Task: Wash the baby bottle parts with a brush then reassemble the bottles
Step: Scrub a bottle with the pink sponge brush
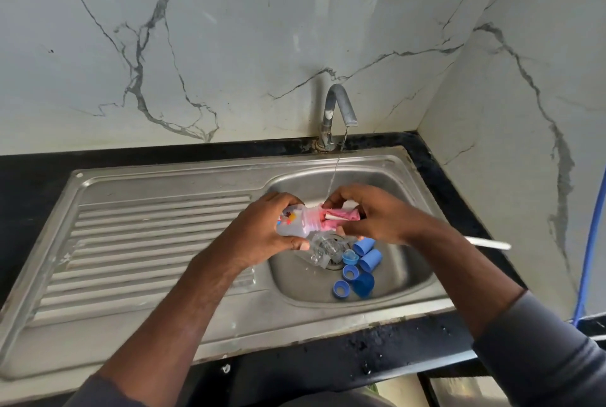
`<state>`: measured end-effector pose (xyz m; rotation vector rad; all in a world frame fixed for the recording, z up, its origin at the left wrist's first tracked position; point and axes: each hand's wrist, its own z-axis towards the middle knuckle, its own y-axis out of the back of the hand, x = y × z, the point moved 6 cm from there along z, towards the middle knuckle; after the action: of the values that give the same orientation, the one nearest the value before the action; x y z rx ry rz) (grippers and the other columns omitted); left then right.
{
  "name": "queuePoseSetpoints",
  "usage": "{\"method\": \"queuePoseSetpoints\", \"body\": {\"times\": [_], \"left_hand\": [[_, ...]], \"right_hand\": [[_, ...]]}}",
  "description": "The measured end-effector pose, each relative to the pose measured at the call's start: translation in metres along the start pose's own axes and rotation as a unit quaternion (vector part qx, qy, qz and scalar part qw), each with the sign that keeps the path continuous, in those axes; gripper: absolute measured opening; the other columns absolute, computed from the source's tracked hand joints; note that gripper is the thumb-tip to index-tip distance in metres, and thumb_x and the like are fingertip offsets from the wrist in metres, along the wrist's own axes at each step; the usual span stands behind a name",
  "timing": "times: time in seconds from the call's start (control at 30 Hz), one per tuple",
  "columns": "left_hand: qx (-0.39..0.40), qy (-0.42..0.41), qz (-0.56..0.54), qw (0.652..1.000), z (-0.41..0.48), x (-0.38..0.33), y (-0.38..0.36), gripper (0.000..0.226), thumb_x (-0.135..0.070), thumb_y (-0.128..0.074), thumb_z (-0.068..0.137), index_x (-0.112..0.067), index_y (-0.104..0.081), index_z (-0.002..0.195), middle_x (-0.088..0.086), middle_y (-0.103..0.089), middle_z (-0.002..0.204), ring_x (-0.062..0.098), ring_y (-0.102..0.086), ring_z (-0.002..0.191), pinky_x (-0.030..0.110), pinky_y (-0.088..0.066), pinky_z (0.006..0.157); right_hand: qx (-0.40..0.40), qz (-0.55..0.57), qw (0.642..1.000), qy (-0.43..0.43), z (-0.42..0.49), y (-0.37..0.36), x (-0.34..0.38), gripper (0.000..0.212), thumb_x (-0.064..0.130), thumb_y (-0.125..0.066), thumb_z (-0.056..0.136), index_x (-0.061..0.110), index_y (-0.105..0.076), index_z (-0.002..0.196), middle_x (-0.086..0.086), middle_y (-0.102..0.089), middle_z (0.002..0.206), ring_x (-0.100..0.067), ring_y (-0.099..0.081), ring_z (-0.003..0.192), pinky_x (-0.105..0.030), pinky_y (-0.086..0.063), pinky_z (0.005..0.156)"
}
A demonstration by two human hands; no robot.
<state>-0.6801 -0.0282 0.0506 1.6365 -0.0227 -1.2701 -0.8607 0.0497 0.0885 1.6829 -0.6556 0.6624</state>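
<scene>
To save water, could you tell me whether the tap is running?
On: a thin stream falls from the tap into the sink.

No words or numbers can be read here. The bottle (292,224) has a coloured print. Its letters, if any, are too blurred to read.

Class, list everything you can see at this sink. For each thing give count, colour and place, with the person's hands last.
bottle: one, clear with coloured print, held over the basin
brush: one, pink head at the bottle's mouth, white handle pointing right
second bottle: one, clear, lying in the basin by the drain
caps and rings: about six, blue, in the basin
sink: one, steel, drainboard on the left
tap: one, metal, behind the basin, running
counter: one, black, around the sink
hose: one, blue, right edge
left hand: grips the bottle
right hand: holds the brush
</scene>
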Motion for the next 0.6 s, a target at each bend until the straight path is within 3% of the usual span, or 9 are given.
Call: {"method": "queuePoseSetpoints", "body": {"times": [0.1,0.2,0.33,0.43,0.53,0.6], "left_hand": [[0.022,0.000,-0.001,1.000,0.002,-0.001,-0.004,0.072,-0.048,-0.090,0.066,-0.023,-0.059,0.126,-0.007,-0.059,0.114,0.008,-0.057,0.101,0.019,-0.042,0.079],[0.009,-0.005,-0.014,1.000,0.003,-0.003,-0.008,0.071,-0.047,-0.090,0.066,-0.022,-0.060,0.126,-0.007,-0.061,0.113,0.008,-0.059,0.100,0.025,-0.047,0.083],[0.011,0.004,-0.069,0.998,0.000,-0.002,-0.020,0.068,-0.039,-0.093,0.064,-0.019,-0.064,0.121,-0.004,-0.066,0.111,0.007,-0.062,0.100,0.023,-0.050,0.086],[0.033,0.011,-0.085,0.996,-0.001,-0.003,-0.034,0.064,-0.036,-0.094,0.064,-0.019,-0.065,0.119,-0.006,-0.067,0.108,0.004,-0.061,0.099,0.017,-0.047,0.082],[0.069,0.000,-0.084,0.994,0.011,-0.011,-0.042,0.062,-0.035,-0.094,0.065,-0.020,-0.063,0.116,-0.009,-0.065,0.107,0.001,-0.060,0.098,0.018,-0.045,0.079],[0.083,-0.011,-0.068,0.994,0.022,-0.015,-0.040,0.063,-0.037,-0.093,0.066,-0.019,-0.062,0.118,-0.007,-0.064,0.109,0.006,-0.060,0.100,0.021,-0.048,0.083]], "right_hand": [[-0.054,0.013,0.998,-0.005,0.002,0.005,0.006,0.030,0.008,-0.080,0.083,0.022,-0.063,0.103,0.003,-0.068,0.097,-0.021,-0.072,0.068,-0.042,-0.062,0.063],[-0.083,-0.005,0.997,0.003,0.001,0.011,0.011,0.030,0.007,-0.082,0.080,0.022,-0.060,0.094,0.004,-0.066,0.093,-0.014,-0.070,0.063,-0.034,-0.060,0.057],[-0.008,-0.110,0.994,0.003,0.006,0.008,0.011,0.029,0.015,-0.081,0.082,0.025,-0.058,0.097,0.011,-0.065,0.097,-0.005,-0.070,0.070,-0.034,-0.061,0.064],[0.048,-0.186,0.981,-0.009,0.006,-0.002,0.007,0.026,0.017,-0.076,0.086,0.025,-0.058,0.102,0.008,-0.064,0.099,0.007,-0.060,0.060,-0.032,-0.059,0.071],[0.038,-0.099,0.994,-0.020,0.000,0.002,-0.001,0.036,0.011,-0.074,0.086,0.023,-0.054,0.113,0.003,-0.062,0.105,-0.008,-0.068,0.068,-0.035,-0.061,0.067],[0.028,-0.094,0.995,-0.005,-0.004,0.007,-0.004,0.049,0.010,-0.075,0.081,0.023,-0.050,0.121,0.005,-0.055,0.111,-0.004,-0.061,0.087,-0.020,-0.053,0.070]]}}
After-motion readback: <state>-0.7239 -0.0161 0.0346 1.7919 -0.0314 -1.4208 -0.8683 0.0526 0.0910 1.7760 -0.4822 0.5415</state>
